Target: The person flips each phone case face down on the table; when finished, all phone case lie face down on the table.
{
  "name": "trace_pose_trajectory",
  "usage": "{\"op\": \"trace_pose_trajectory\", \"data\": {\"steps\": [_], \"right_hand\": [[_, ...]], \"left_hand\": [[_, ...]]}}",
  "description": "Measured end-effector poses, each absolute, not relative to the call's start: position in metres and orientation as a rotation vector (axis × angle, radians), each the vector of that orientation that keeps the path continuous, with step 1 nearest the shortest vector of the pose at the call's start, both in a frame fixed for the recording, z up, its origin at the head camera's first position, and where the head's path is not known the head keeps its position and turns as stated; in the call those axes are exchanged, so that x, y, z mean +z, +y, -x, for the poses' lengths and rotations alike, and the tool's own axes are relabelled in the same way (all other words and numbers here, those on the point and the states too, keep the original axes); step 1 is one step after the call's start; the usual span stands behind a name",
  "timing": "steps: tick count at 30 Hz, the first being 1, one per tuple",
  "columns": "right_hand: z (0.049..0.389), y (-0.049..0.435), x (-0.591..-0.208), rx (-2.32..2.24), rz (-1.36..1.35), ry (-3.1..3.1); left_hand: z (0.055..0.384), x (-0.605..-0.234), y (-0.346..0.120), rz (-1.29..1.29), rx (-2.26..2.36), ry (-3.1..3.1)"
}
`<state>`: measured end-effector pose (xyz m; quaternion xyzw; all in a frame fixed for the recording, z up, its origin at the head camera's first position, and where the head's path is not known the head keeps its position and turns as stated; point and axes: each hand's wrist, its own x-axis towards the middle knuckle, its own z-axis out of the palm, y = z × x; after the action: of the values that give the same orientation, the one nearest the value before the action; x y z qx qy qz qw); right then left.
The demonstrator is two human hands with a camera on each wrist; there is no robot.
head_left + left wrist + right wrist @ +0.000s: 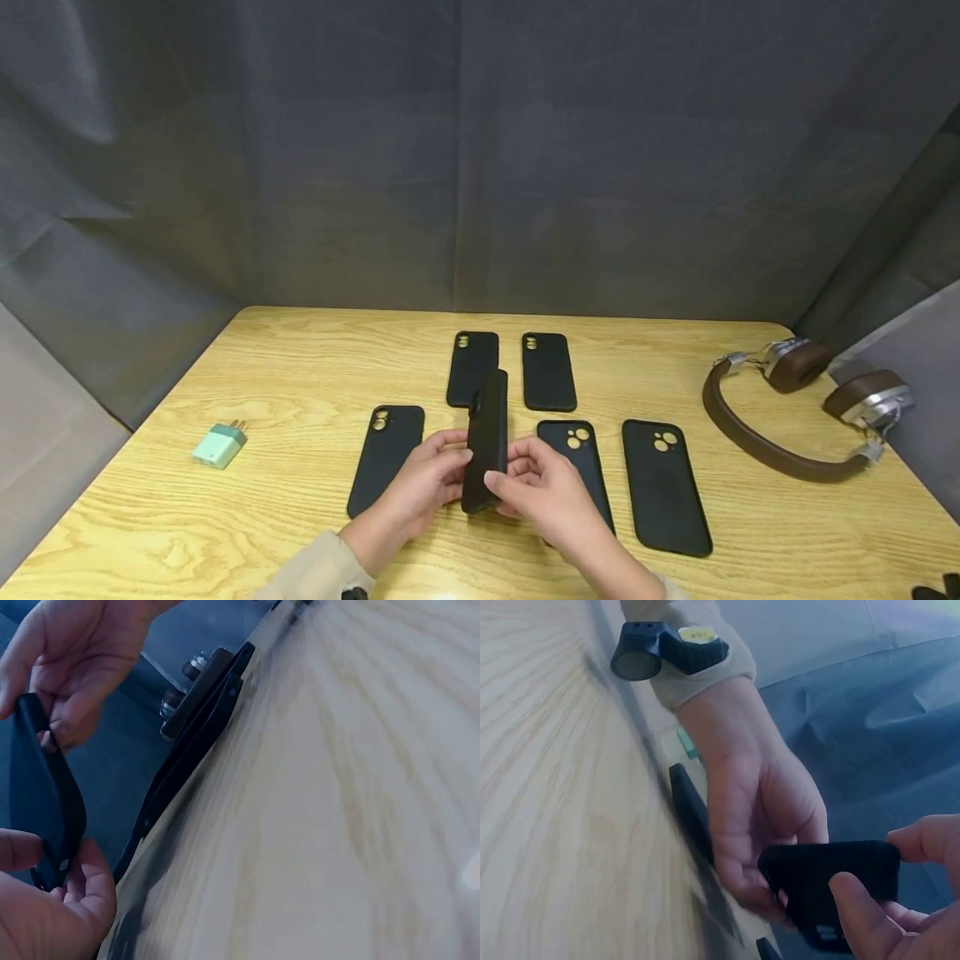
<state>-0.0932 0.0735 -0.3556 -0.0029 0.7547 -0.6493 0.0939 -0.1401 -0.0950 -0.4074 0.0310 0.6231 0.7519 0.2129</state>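
Observation:
A black phone case is held on edge above the middle of the table, its narrow side turned to the head view. My left hand pinches its left side between thumb and fingers. My right hand grips the right side near the lower end. In the left wrist view both hands hold the case at opposite ends. The right wrist view shows the right thumb lying across the case. Just left of the left hand lies another black case; one more is partly hidden behind the right hand.
Two black cases, one partly covered by the held case and one beside it, lie farther back. Another case lies to the right. Brown headphones rest at the right edge, a green plug adapter at the left.

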Motion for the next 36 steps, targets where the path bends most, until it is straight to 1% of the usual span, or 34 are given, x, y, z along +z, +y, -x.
{"op": "trace_pose_trajectory", "data": {"steps": [7,18,21,29,36], "right_hand": [[0.095,0.081,-0.366,-1.816,-0.04,2.276],[0.099,0.084,-0.381,-1.689,0.026,2.302],[0.101,0.083,-0.384,-1.652,0.053,2.31],[0.101,0.082,-0.39,-1.581,0.07,2.31],[0.105,0.08,-0.395,-1.452,0.107,2.389]], "left_hand": [[0.142,-0.404,-0.107,-0.089,2.071,1.87],[0.144,-0.401,-0.117,-0.111,1.912,2.147],[0.143,-0.401,-0.118,-0.137,1.825,2.211],[0.138,-0.395,-0.118,-0.306,1.376,2.541],[0.138,-0.393,-0.115,-0.31,1.22,2.604]]}}
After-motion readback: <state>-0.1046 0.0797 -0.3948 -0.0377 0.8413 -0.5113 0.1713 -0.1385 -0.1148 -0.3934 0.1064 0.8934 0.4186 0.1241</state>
